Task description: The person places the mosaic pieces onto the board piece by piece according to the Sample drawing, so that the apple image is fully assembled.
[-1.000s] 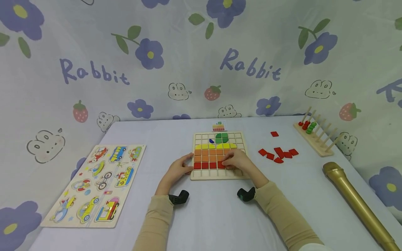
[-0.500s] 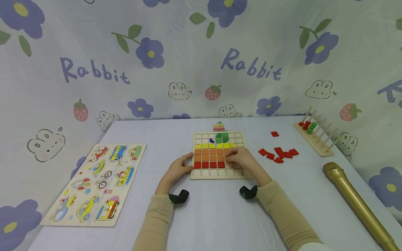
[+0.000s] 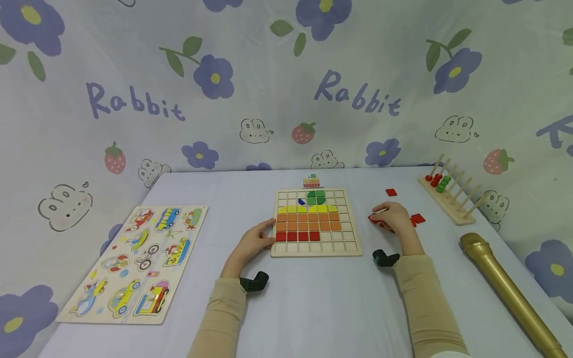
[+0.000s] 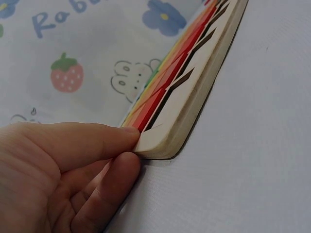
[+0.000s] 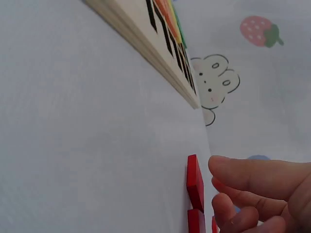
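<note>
At the left edge of a square wooden grid board (image 3: pixel 329 243), my left hand (image 3: pixel 253 241) holds the near corner. In the left wrist view the thumb (image 4: pixel 97 143) lies over the rim beside a red tile, with another finger lower at the edge. The board carries green, blue, yellow, orange and red pieces; several red squares (image 3: pixel 292 236) form a partial row. My right hand (image 3: pixel 394 219) is over the loose red tiles on the right, partly hiding them. In the right wrist view its bent fingers are just beside a red tile (image 5: pixel 195 182), apart from it.
A pattern card (image 3: pixel 312 180) stands behind the board. One red tile (image 3: pixel 391 192) lies apart, farther back. A vehicle puzzle board (image 3: pixel 134 263) is at left. A peg rack with beads (image 3: pixel 452 199) and a gold microphone (image 3: pixel 510 288) are at right.
My right hand has moved from the grid board to the loose red tiles on the right, uncovering the board's right side. The left hand stays at the board's edge.
</note>
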Available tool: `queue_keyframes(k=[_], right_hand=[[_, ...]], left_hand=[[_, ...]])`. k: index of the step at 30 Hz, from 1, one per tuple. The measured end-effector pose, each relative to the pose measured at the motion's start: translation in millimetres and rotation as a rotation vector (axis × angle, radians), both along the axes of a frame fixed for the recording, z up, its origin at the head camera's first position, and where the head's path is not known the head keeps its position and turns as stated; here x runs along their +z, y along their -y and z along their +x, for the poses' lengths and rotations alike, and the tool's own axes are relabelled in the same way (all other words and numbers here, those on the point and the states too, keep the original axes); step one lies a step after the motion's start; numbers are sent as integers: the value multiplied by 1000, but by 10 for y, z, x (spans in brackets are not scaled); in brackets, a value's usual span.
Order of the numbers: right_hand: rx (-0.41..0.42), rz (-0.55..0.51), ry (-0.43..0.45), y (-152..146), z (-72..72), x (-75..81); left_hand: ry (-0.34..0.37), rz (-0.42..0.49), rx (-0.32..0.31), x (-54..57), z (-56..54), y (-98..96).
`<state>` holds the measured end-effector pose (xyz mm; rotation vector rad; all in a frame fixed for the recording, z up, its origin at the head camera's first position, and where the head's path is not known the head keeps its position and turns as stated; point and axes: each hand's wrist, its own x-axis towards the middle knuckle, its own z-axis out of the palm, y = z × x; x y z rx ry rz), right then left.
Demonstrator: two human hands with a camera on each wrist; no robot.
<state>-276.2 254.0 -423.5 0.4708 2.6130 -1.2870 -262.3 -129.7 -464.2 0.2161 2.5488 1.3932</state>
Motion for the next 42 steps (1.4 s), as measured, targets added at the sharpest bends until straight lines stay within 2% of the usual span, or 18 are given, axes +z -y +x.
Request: queue_keyframes(k=[4, 7, 15, 17, 19, 23, 25, 27, 29, 34, 38, 42], right_hand=[[39, 178, -13, -29, 27, -52], [57, 243, -13, 1, 56, -65], [99, 185, -98, 34, 29, -49], [84, 112, -95, 44, 9, -37], [63, -18, -80, 68, -1, -15], [49, -408, -56, 140, -9, 28], [84, -564, -50, 183, -14, 37], [104, -676, -33, 242, -23, 37], [131, -727, -13, 306, -33, 31], [172, -724, 49, 472, -47, 2], [217, -609, 73, 596, -35, -19], [272, -434, 59, 717, -8, -21]], left_hand=[[-5, 15, -17, -24, 0, 10], [-3, 17, -23, -50, 2, 18], [-3, 14, -15, -42, 23, 12], [-2, 12, -9, -33, 21, 11], [-3, 12, -3, -23, 19, 10], [-1, 7, 0, -18, 20, 12], [1, 10, -2, -18, 18, 13], [3, 13, -2, -13, 16, 14], [4, 15, -1, -7, 14, 16], [-1, 5, -6, 5, 6, 12], [6, 3, -6, 5, 1, 8], [15, 5, 2, 7, -10, 6]])
